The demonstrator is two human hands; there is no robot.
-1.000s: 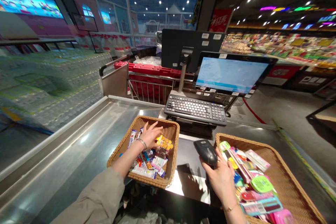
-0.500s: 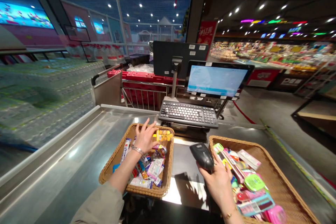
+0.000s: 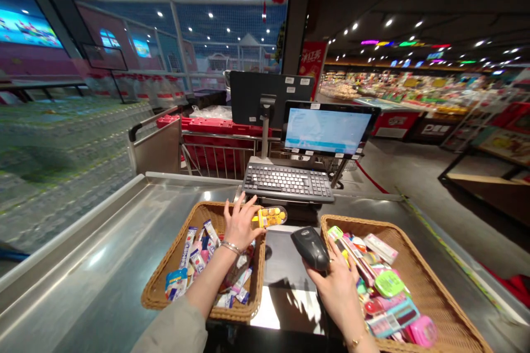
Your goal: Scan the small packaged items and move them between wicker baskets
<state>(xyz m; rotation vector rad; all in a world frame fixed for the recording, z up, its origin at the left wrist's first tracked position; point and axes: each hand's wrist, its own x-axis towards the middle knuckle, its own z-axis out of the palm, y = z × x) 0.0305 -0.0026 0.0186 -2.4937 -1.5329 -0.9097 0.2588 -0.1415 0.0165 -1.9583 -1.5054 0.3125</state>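
My left hand (image 3: 240, 223) pinches a small clear pack with yellow-orange balls (image 3: 271, 216), its yellow end between thumb and fingers. That hand is over the right rim of the left wicker basket (image 3: 155, 281), where wrapped sweets and snack bars (image 3: 188, 248) lie. A barcode scanner (image 3: 310, 247), black and handheld, is in my right hand (image 3: 337, 281), its head pointing up and left toward the pack. Beside this hand stands the right wicker basket (image 3: 441, 287), holding colourful packaged items such as a green container (image 3: 389, 284).
Behind the baskets are a keyboard (image 3: 290, 181) and a lit screen (image 3: 327, 129) on a stand, with another monitor (image 3: 269, 96) turned away. A metal counter (image 3: 103, 253) runs under everything. Beyond it stands a metal trolley (image 3: 157, 146) with red crates; bottled-drink packs (image 3: 70, 160) are stacked left.
My left hand has moved right with the pack of balls, out past the basket's rim and closer to the scanner. The right hand keeps its hold. The view has shifted slightly.
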